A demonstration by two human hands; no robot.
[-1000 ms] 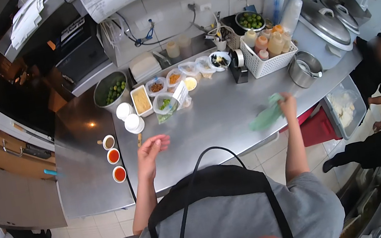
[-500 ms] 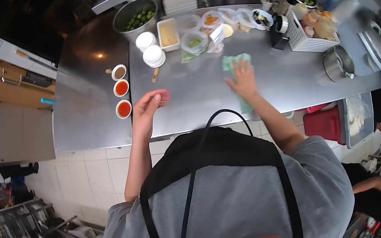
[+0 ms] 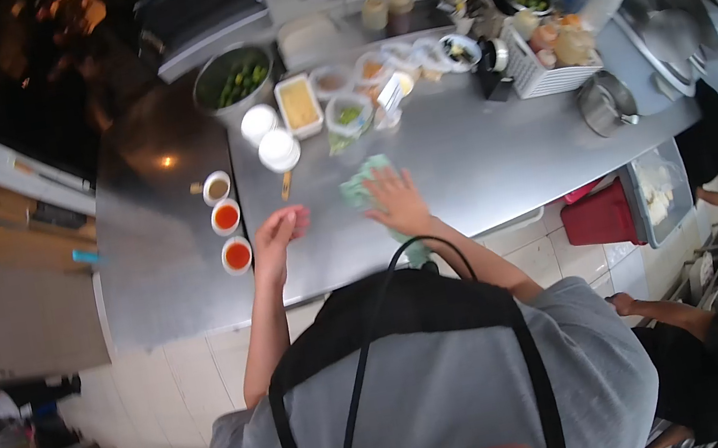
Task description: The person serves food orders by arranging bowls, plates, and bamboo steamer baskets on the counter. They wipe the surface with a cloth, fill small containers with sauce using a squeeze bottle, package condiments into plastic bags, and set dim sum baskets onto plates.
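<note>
My right hand (image 3: 398,203) lies flat with its fingers spread, pressing a light green cloth (image 3: 357,188) onto the steel counter. Part of the cloth trails under the palm and wrist toward the front edge. My left hand (image 3: 275,245) hovers at the counter's left part, its fingers curled together against the thumb, with nothing visible in it. Beside it stand two small white cups of red-orange sauce (image 3: 226,217) (image 3: 237,257) and one cup of brownish sauce (image 3: 217,187). A small wooden-looking piece (image 3: 287,185) lies just beyond the left hand.
Along the back are a metal pot of green produce (image 3: 236,83), stacked white lids or cups (image 3: 278,150), a white tub (image 3: 300,108) and several bagged or boxed ingredients (image 3: 349,115). Rightward stand a white basket (image 3: 558,78) and steel pot (image 3: 607,103). A co-worker (image 3: 699,357) is behind right.
My right hand has slid the green cloth leftward across the counter, closer to my left hand. The left hand keeps its curled shape. The camera view has tilted slightly.
</note>
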